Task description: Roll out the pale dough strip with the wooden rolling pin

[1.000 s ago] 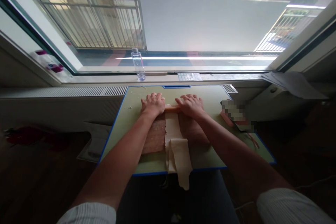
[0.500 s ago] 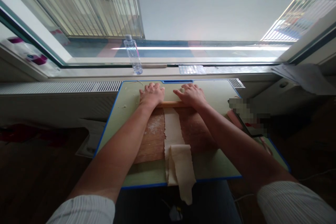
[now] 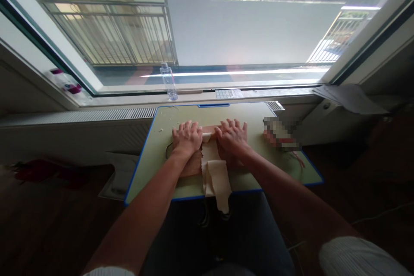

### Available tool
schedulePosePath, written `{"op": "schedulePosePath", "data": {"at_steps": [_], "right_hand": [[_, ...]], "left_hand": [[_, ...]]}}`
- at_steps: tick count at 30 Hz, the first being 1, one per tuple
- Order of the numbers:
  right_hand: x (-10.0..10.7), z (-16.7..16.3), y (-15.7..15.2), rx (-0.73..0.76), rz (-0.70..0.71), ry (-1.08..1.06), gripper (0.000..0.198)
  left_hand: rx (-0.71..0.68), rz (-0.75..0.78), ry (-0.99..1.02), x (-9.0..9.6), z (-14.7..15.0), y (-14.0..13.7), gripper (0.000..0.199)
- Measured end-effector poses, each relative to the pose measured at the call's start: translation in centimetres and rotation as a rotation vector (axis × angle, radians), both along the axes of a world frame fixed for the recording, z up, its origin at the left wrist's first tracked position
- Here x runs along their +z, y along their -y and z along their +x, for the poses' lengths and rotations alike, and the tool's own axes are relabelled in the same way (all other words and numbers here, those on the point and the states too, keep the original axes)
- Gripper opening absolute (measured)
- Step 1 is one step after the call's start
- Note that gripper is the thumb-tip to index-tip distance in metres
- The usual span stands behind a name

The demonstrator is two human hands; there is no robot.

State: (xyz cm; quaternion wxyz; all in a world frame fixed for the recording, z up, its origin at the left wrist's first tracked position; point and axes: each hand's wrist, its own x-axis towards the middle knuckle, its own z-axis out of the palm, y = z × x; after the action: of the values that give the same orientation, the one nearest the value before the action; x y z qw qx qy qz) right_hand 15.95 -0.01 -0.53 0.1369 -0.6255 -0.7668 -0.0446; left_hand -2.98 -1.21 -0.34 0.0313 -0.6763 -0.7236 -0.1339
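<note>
A long strip of pale dough [image 3: 210, 153] runs down a wooden board [image 3: 190, 170], its near end folded over and hanging past the mat's front edge. My left hand [image 3: 187, 138] lies palm down to the left of the strip, fingers stretched forward and slightly apart. On the strip's right side my right hand [image 3: 232, 137] presses down the same way, fingers spread. Both palms bear on a rolling pin, now nearly all hidden by the hands and the dough's far end, which appears curled up between them.
Beneath the board is a green mat [image 3: 258, 177] with a blue rim. A blurred-out item [image 3: 280, 134] lies on its right side. Beyond stand a radiator [image 3: 129, 116], a clear bottle [image 3: 168, 81] on the sill and papers [image 3: 352, 98] at right.
Both hands have come nearer to me over the board and closer together. The pin, plain between them before, is now mostly covered. The view has tilted up.
</note>
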Motion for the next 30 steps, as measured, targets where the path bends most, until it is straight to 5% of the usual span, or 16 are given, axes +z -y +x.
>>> {"op": "schedulePosePath", "data": {"at_steps": [7,15,24,30], "right_hand": [[0.2,0.1,1.7,0.014,-0.047,-0.022,0.063],[1.3,-0.3,-1.1,0.051,-0.070,0.032,0.054],[2.4,-1.7,-8.0,-0.010,-0.278,0.003,0.050],[1.4,-0.7,-5.8,0.155,-0.159,0.027,0.046]], "left_hand": [[-0.019,-0.054,-0.012,0.2,-0.4,0.9,0.054],[0.004,-0.164,0.100,1.7,-0.5,-2.4,0.051],[-0.294,-0.313,0.330,2.5,-3.4,-7.2,0.044],[-0.376,-0.352,0.339,3.4,-4.2,-5.6,0.053]]}}
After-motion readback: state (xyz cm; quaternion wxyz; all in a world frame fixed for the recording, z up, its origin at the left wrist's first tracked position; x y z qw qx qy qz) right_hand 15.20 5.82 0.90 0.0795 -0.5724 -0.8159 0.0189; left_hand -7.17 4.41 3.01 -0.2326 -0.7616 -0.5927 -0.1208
